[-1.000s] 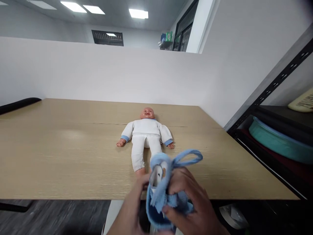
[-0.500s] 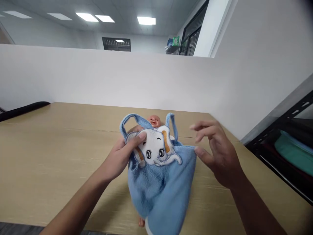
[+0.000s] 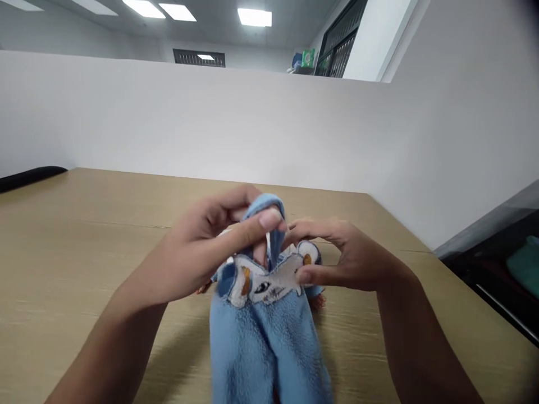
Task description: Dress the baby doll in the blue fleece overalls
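Note:
A fuzzy blue doll's garment [image 3: 252, 336] with a white elephant-face patch [image 3: 290, 272] hangs toward me in the middle. My left hand [image 3: 197, 247] is closed on its blue shoulder strap [image 3: 265, 203], which loops up between thumb and fingers. Around the right side of the patch my right hand [image 3: 349, 252] is closed, thumb in front and fingers behind the cloth. The baby doll is mostly hidden behind garment and hands; what looks like one small doll hand [image 3: 319, 301] peeks out below my right thumb.
Garment and doll are over a light wooden table [image 3: 105, 269]. A white partition wall [image 3: 189, 123] rises behind it. To the right stands a black shelf [image 3: 484, 269] with green cloth [image 3: 524, 264]; a black curved object [image 3: 33, 178] lies at the left edge.
My left hand has shifted from the patch to the strap and raised it. The right hand has come in from the right onto the patch, which is now folded. The doll's head is now hidden.

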Motion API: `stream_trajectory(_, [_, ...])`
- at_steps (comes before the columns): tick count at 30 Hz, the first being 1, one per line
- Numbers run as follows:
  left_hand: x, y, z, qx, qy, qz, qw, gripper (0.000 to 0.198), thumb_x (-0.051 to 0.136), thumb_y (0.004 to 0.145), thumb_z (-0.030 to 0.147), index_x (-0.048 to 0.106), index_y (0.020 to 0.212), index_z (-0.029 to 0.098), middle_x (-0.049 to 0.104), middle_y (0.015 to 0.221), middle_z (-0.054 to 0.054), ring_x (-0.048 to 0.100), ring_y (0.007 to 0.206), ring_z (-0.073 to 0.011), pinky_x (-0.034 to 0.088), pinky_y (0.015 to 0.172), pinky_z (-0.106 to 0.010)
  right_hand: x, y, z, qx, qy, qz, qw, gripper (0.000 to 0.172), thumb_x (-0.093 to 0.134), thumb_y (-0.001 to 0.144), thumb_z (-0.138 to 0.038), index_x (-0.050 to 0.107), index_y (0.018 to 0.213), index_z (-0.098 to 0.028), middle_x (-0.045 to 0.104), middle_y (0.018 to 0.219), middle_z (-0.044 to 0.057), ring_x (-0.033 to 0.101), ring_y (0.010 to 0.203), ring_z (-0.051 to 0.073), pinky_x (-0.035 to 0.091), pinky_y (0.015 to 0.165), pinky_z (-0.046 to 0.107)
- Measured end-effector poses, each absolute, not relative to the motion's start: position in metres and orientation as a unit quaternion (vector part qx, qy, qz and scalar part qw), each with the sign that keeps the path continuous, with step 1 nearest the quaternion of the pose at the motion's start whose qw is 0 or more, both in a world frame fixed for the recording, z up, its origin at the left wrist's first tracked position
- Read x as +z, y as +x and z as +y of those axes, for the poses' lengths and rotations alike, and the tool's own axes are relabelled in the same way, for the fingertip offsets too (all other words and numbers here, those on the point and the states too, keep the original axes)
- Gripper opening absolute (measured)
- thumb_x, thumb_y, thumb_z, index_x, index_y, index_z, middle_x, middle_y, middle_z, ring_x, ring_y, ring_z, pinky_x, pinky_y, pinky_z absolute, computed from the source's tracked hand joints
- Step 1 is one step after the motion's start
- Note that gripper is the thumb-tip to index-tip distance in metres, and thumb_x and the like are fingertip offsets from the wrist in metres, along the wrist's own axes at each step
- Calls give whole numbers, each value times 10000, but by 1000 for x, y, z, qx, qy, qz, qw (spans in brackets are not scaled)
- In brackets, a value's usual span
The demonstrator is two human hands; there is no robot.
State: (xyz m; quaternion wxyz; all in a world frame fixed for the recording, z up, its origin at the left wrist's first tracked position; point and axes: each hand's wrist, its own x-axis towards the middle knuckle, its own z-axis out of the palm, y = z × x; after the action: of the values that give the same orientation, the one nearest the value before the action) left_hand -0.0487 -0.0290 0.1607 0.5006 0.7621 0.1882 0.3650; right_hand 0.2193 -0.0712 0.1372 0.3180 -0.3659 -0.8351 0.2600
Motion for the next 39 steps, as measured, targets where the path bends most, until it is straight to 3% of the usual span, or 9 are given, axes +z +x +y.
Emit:
stream_trajectory(3, [154,-45,-18,404,730,207,511,316,632,1072,459,653,904,192,639,637,33,619,548,-113,520,557,-218,135,217,-73,215,-366,-846,323,160,915,871,-330,802,940,-242,744,861,-7,676,815,184,576,981,376])
stream_trajectory(6, [145,-45,-4,423,741,252,456,309,640,1067,462,642,943,179,695,770,-6,691,717,-142,592,737,-267,134,216,-77,230,-349,-827,377,140,887,896,-310,770,877,-234,708,892,14,672,825,197,597,923,379])
stream_trajectory(10, [131,-49,8,444,775,314,322,430,768,973,468,584,1253,199,695,1266,-97,697,1173,-246,591,1007,-380,132,211,-82,278,-373,-756,460,131,799,983,-367,768,987,-240,730,916,17,696,784,179,583,712,282])
stream_trajectory(13, [126,-51,10,366,828,220,363,557,718,1004,384,477,1490,257,568,1528,-119,567,1434,-295,537,1149,-437,127,207,-81,298,-371,-748,463,155,781,999,-388,751,972,-239,713,821,-11,651,666,143,549,624,247])
stream_trajectory(20, [121,-44,19,260,825,113,489,295,803,945,397,719,1154,207,720,976,-36,714,937,-205,594,821,-278,126,211,-76,298,-398,-739,454,245,812,966,-444,737,897,-220,684,725,-14,621,612,147,505,549,243])
stream_trajectory(23, [119,-46,21,280,833,102,466,235,835,920,378,704,971,189,689,962,-32,681,895,-175,577,798,-251,128,223,-70,335,-390,-767,384,209,850,933,-402,773,1002,-221,732,828,-15,632,658,136,499,559,219])
stream_trajectory(28, [120,-48,17,314,825,108,457,270,734,1003,439,689,1136,209,687,1057,-57,675,973,-190,586,833,-258,122,239,-54,380,-313,-837,239,317,961,811,-342,832,1066,-204,794,901,-3,694,755,164,561,684,243])
stream_trajectory(35, [130,-65,29,253,853,176,421,416,835,923,424,702,1262,223,753,1042,-32,715,963,-199,597,829,-247,117,230,-56,226,-273,-801,481,324,1039,685,-319,858,951,-281,753,835,-3,662,826,217,583,765,342])
stream_trajectory(39, [130,-71,33,256,854,168,422,282,824,931,433,770,1104,216,774,965,-25,721,873,-195,601,772,-257,114,218,-55,271,-303,-793,453,404,1065,623,-340,856,963,-275,773,1017,39,724,953,263,647,865,397])
